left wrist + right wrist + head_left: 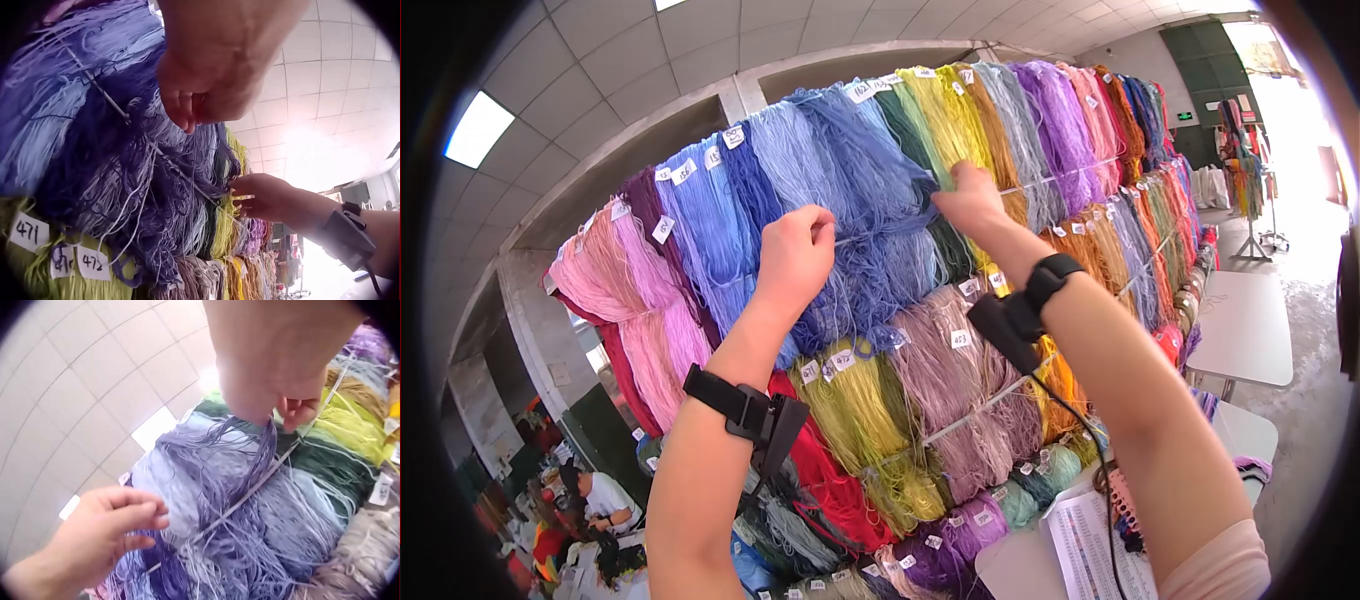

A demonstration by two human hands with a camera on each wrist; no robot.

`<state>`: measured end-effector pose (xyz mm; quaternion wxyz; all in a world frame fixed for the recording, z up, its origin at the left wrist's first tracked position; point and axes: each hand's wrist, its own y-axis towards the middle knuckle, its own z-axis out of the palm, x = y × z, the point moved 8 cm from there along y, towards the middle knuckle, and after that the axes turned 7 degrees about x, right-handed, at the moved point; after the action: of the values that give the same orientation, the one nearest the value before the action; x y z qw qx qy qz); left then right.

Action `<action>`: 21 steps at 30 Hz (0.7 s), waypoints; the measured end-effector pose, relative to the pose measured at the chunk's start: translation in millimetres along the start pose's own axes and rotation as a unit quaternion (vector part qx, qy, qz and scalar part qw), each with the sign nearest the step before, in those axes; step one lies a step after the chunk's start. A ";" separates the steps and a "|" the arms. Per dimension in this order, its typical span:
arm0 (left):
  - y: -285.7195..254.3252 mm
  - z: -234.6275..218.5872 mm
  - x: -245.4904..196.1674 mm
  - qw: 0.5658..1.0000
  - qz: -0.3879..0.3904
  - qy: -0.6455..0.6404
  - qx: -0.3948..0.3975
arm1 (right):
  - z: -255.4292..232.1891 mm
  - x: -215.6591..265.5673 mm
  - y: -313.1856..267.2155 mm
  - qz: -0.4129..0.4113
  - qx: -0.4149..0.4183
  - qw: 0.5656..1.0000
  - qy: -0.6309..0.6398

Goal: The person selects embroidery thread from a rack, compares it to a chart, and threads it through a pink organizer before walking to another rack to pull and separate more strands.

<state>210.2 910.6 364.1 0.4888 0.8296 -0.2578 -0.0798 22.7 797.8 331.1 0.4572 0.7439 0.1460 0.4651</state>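
Observation:
My right hand [975, 203] pinches a gathered bunch of blue yarn [878, 140], drawn sideways from the rack toward the dark green skein. In the right wrist view the strands [267, 447] run up into its fingers. My left hand [798, 255] is raised in front of the blue skeins, its fingers loosely bent; in the right wrist view no yarn shows between thumb and fingers of this left hand [112, 528]. Between the hands, loose blue strands [860, 290] hang tangled over a thin rod [103, 94] that crosses the skeins.
Numbered skeins in many colours hang in tiers, among them pink [615, 265], yellow-green [855, 400] and mauve ones [970, 370]. Printed sheets [1090, 545] lie at the lower right, below a white table [1240, 320]. A seated person [608, 500] is at the lower left.

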 end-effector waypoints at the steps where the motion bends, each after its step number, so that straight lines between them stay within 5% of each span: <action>1: -0.6 3.0 6.4 1.000 -0.017 -0.014 0.007 | -9.4 3.0 -5.6 -0.046 -0.098 0.994 0.011; 2: -2.0 6.8 10.2 0.999 -0.027 -0.017 0.020 | -16.3 16.1 -12.3 -0.161 -0.173 0.970 0.049; 6: -13.1 15.0 8.9 0.998 -0.030 -0.022 0.041 | 10.7 64.2 -29.4 -0.212 0.047 0.956 0.196; 10: -25.5 14.4 -1.3 0.997 -0.014 -0.054 0.057 | 44.7 62.7 -23.0 -0.112 0.078 0.962 0.236; 13: -34.7 8.4 -8.2 0.996 0.013 -0.073 0.053 | 51.6 72.6 -22.7 -0.167 -0.022 0.980 0.107; 14: -36.8 6.2 -8.2 0.995 0.021 -0.081 0.047 | 63.3 68.7 -17.7 -0.150 0.029 0.986 0.065; 18: -42.9 -2.9 -4.4 0.993 -0.005 -0.112 0.045 | 57.6 51.7 -17.3 -0.068 0.073 0.963 0.249; 21: -42.0 -5.6 2.6 0.986 -0.027 -0.159 0.051 | 48.1 47.1 -28.0 -0.021 0.150 0.895 0.420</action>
<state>229.3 929.9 331.5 0.3964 0.8367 -0.3135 -0.2111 92.9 817.0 327.4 0.2462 0.5355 0.4078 0.6974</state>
